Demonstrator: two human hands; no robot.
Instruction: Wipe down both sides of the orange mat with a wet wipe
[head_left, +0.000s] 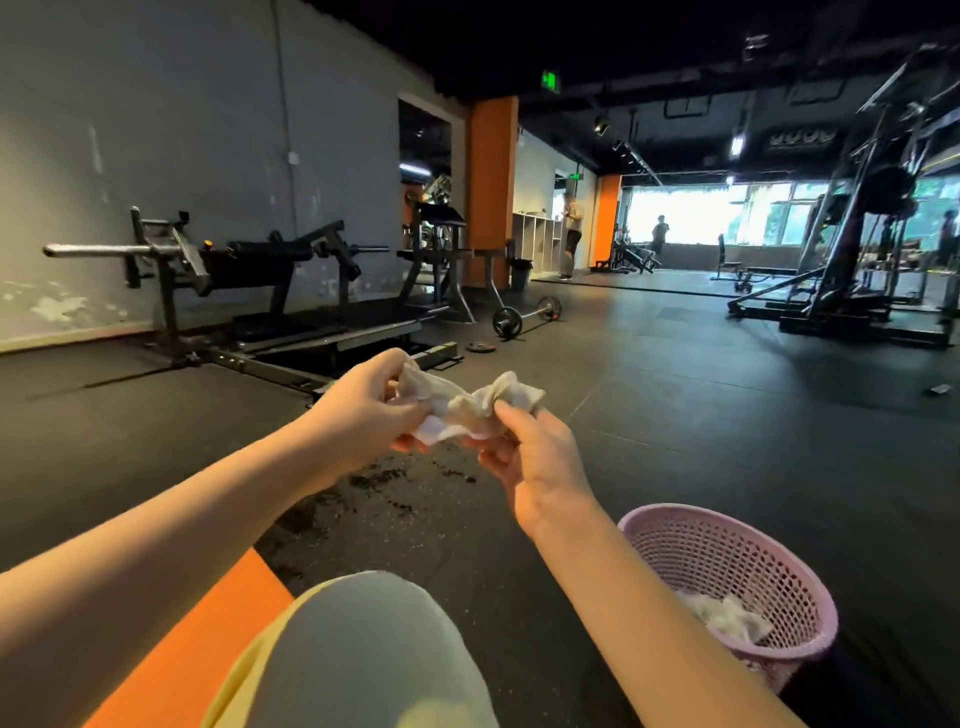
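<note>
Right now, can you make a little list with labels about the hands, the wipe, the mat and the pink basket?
left hand: pinches one end of the wet wipe
right hand: pinches the other end
wet wipe: crumpled, held up between both hands
orange mat: on the dark floor, lower left, by the knee
pink basket: on the floor at right, crumpled wipes inside

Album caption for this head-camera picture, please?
Left hand and right hand hold a crumpled wet wipe, with orange mat and pink basket nearby.

No legible text (green signs (186, 80) blurred)
</note>
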